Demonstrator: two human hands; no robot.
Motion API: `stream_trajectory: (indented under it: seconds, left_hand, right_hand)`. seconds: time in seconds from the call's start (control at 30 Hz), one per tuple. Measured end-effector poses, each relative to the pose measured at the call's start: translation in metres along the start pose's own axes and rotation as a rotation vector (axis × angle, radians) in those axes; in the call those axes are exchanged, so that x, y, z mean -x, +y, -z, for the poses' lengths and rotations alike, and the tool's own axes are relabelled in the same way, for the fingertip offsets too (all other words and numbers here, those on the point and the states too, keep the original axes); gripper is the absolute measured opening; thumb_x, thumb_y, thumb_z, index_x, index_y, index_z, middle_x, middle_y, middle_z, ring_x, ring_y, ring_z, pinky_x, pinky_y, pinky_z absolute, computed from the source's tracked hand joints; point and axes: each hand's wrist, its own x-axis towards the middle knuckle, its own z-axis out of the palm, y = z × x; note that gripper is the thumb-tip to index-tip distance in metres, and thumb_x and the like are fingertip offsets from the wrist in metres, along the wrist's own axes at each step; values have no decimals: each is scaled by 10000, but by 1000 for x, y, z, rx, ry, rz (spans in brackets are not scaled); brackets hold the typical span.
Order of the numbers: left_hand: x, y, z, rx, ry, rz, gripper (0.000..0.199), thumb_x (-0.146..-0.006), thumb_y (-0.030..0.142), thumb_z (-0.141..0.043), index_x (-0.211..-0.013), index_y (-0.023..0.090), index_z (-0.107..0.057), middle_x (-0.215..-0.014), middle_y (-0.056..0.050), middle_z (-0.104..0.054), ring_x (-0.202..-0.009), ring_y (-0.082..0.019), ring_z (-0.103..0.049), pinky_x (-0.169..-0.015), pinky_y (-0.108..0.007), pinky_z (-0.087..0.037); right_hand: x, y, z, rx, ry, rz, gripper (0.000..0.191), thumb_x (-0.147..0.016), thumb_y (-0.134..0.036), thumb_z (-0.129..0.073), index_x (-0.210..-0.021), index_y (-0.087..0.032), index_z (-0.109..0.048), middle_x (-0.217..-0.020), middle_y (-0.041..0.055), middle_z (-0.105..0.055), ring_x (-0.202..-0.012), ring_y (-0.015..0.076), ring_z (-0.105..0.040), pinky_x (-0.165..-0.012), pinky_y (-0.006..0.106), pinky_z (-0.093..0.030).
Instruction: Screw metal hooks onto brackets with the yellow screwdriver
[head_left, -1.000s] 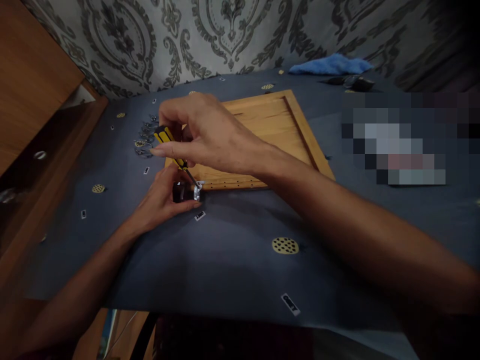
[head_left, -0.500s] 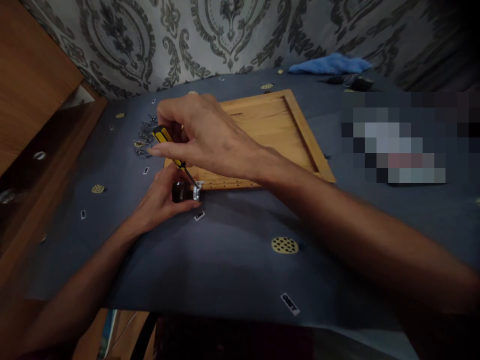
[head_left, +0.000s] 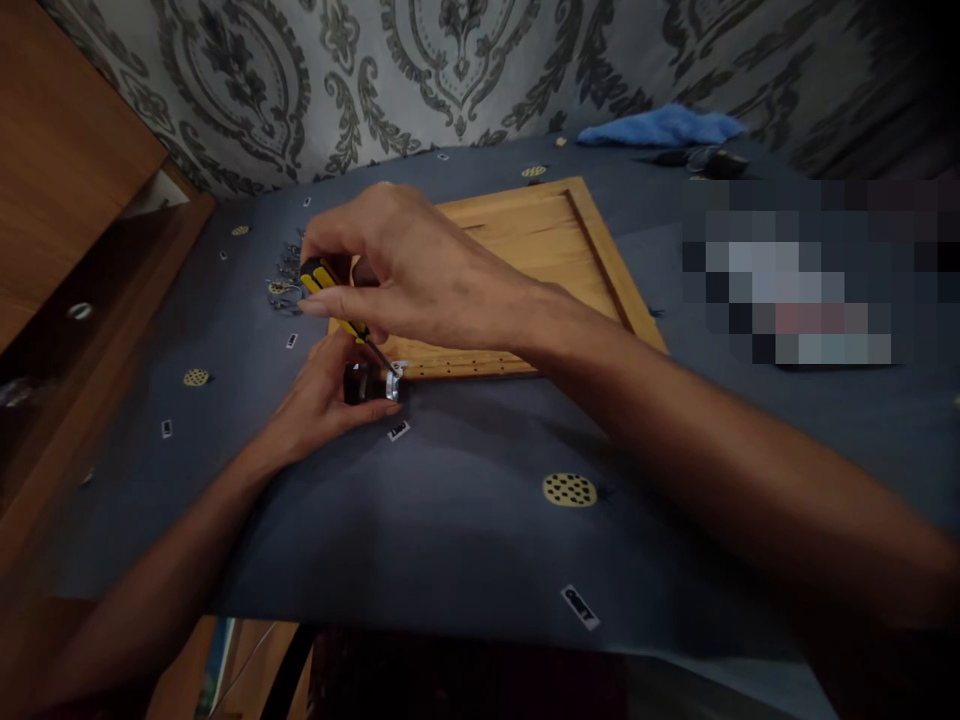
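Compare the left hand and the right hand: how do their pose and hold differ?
The left hand sits low beside the wooden panel's near edge; the right hand is raised over the panel.
The left hand has thumb and fingers around a shiny metal fitting; the right hand grips a yellow-and-black screwdriver, angled down to that fitting.
Both are bare.

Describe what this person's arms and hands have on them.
The left hand and right hand are bare, with no gloves; no watch or bracelet shows. The forearms are uncovered; any sleeves higher up are too dark to tell.
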Motion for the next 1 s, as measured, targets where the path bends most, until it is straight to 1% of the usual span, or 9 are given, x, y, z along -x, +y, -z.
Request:
stream_trajectory:
  seconds: [0.13, 0.23, 0.33, 0.47, 0.57, 0.67, 0.73, 0.87, 1.0]
  left_hand:
    - [0, 0, 1, 18, -20, 9, 463, -787, 507, -883, -1081, 237, -648, -1019, -54, -654, -945, -264, -613, -800, -401, -527]
    - [0, 2, 2, 8, -28, 22, 461, -796, 503, -876, -1083, 232, -638, -1042, -59, -664, -964, -272, -630, -821, -415, -535]
    - [0, 4, 3, 16, -36, 1, 530, -802, 492, -875, -1194, 240, -621, -1102, -58, -696, -989, -272, -664, -893, -441, -541]
    - [0, 2, 1, 37, -25, -45, 768, -793, 442, -881, -1438, 265, -503, -1171, -62, -726, -1166, -317, -682, -1059, -507, -508]
    - [0, -1, 0, 31, -24, -62, 776, -798, 421, -874, -1454, 266, -491, -1162, -61, -731, -1178, -319, -689, -1076, -508, -502]
    - [0, -2, -1, 46, -28, -54, 766, -809, 422, -864, -1454, 262, -482, -1155, -64, -733, -1162, -315, -693, -1041, -490, -516]
    - [0, -2, -1, 58, -35, -51, 776, -813, 427, -861, -1462, 259, -470, -1161, -67, -736, -1160, -314, -694, -1023, -482, -524]
    - [-1, 0, -1, 50, -36, -52, 785, -809, 432, -861, -1466, 262, -467, -1173, -63, -736, -1139, -309, -698, -1021, -483, -522]
    - [-3, 3, 0, 29, -33, -64, 739, -802, 448, -856, -1420, 251, -502, -1139, -54, -733, -1117, -306, -694, -1009, -471, -510]
  right_hand:
    - [-1, -5, 0, 49, -17, -83, 173, -1017, -328, -639, -890, -210, -647, -673, -77, -635, -850, 123, -714, -735, 221, -513]
    - [0, -7, 1, 46, -17, -94, 167, -1025, -319, -634, -915, -196, -653, -731, -53, -667, -907, 145, -726, -786, 237, -543]
    - [1, -9, 4, 24, 62, -93, 174, -1038, -326, -608, -947, -183, -649, -841, -39, -704, -936, 148, -724, -791, 243, -564]
    - [2, -12, 13, 66, 185, -73, 351, -1062, -492, -521, -897, -204, -631, -923, -22, -722, -930, 136, -721, -733, 227, -554]
    - [1, -10, 16, 135, 181, -67, 498, -1037, -620, -421, -837, -216, -633, -926, -16, -738, -945, 140, -727, -681, 238, -528]
    - [1, -5, 14, 156, 151, -43, 559, -1013, -656, -382, -793, -213, -643, -837, -14, -737, -931, 151, -738, -646, 254, -507]
    - [2, -3, 12, 145, 135, -42, 495, -997, -624, -460, -797, -216, -655, -792, -22, -732, -917, 155, -743, -636, 248, -506]
    - [2, -1, 8, 124, 111, -97, 259, -988, -425, -584, -907, -200, -683, -810, -24, -733, -898, 153, -741, -645, 241, -521]
    - [2, -2, 7, 134, 90, -112, 239, -1008, -390, -580, -908, -189, -662, -816, -47, -710, -961, 162, -735, -725, 257, -536]
